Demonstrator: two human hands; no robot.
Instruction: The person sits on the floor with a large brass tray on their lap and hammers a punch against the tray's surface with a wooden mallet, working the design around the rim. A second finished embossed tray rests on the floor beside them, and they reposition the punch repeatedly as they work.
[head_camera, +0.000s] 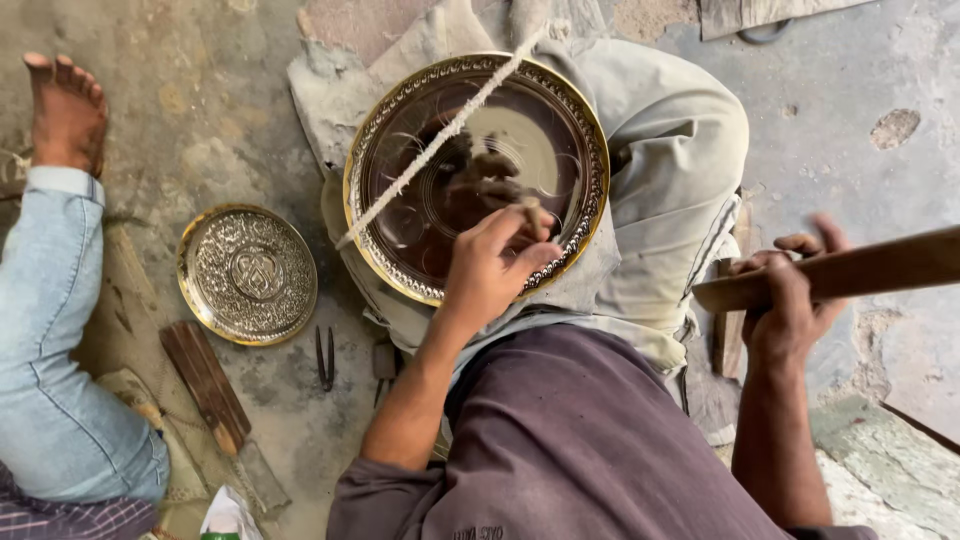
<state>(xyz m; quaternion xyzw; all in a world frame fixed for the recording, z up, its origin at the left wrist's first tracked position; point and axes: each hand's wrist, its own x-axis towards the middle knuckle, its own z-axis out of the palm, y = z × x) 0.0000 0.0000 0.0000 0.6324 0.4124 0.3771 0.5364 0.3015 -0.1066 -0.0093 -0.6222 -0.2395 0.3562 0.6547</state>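
In the head view, the left hand (490, 270) was closed around a small punch (532, 212), its fingers (520, 262) pinched tight and the tip resting on the big brass tray (400, 140). The tray lay on the person's lap, on the grey trousers (680, 170), with a twisted cord (440, 135) stretched across it. The right hand (790, 300) was closed around a wooden stick (850, 270), held to the side, well apart from the tray.

I judged that the punch could slip on the smooth metal if the blow came at an angle, and scratch the pattern. The stick could also hit the left fingers, because they sat very near the top of the punch. The tray rested only on cloth and the cord, so it could tilt.

The floor (820, 90) was rough grey concrete, dusty and cracked. A smaller embossed plate (248, 272) lay on it, with small pincers (325, 358) and a flat wooden tool (205, 385) near. Another person's leg in jeans (50, 380) and bare foot (68, 112) were at the left.
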